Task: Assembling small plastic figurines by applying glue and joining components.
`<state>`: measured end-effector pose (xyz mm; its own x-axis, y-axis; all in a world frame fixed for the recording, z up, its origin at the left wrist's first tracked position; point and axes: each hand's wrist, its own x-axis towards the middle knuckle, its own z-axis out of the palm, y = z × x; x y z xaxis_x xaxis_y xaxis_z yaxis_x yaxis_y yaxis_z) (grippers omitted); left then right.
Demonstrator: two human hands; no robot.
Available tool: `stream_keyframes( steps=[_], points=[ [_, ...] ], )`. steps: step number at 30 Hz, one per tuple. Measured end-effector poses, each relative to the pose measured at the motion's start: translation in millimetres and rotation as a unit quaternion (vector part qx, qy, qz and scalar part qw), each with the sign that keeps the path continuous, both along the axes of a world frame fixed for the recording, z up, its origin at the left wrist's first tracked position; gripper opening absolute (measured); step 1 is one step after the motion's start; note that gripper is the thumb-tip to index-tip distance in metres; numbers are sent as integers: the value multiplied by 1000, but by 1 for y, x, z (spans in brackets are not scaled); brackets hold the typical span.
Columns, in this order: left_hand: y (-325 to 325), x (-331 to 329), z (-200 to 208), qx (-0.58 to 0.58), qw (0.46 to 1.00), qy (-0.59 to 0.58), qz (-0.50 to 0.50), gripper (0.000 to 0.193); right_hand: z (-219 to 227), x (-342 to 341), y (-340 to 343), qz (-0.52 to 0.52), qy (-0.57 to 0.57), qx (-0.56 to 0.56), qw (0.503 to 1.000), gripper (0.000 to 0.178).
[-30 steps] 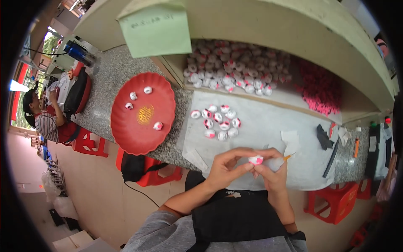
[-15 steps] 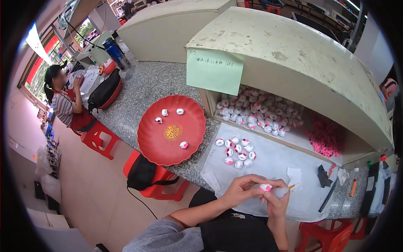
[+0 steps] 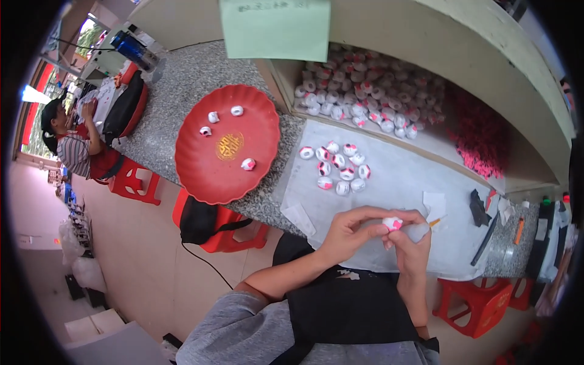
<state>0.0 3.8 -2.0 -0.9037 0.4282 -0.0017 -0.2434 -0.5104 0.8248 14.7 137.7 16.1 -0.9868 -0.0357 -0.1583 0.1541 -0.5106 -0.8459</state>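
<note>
Held above the paper sheet, a small round white piece with pink patches [image 3: 393, 224] sits between the fingertips of both hands. My left hand [image 3: 348, 236] pinches it from the left, thumb below and forefinger above. From the right, the thumb of my right hand [image 3: 415, 250] presses against the same piece. A thin yellow-tipped stick [image 3: 435, 221] pokes out of the right hand's grip, next to something whitish and translucent [image 3: 417, 232] whose kind I cannot make out. Beyond the hands, several similar white pieces with pink and dark marks [image 3: 339, 160] lie grouped on the white paper [image 3: 389, 164].
A red scalloped tray [image 3: 194, 176] with several white pieces stands at left. The shelf holds a heap of white pieces [image 3: 365, 91] and pink bits [image 3: 483, 140]. Black cloth [image 3: 479, 208], a dark stick [image 3: 483, 243] and an orange one [image 3: 519, 231] lie right. A co-worker [image 3: 73, 140] sits far left.
The whole view has tilted downward, so the bench, tray and shelf appear higher in it. Both hands keep their pinch on the small piece, which seems turned slightly.
</note>
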Motion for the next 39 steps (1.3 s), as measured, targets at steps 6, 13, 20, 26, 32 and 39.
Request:
stream_keyframes(
  steps=[6,13,20,26,32,39],
  points=[
    [-2,-8,3,-20,999,39,24,25,-8,-7,3,38,0,5,999,27],
    [4,3,-7,-34,998,43,34,19,-10,0,8,35,13,-10,999,22],
    [7,5,-3,-72,992,83,64,22,-4,0,5,20,-1,-9,1000,24],
    [9,4,-2,5,998,56,42,20,0,4,6,15,21,19,999,23],
    [8,6,-3,-8,999,27,26,21,-1,5,8,14,7,29,999,24],
    [10,0,2,-38,997,71,16,20,-8,6,11,5,36,-11,999,27]
  ],
)
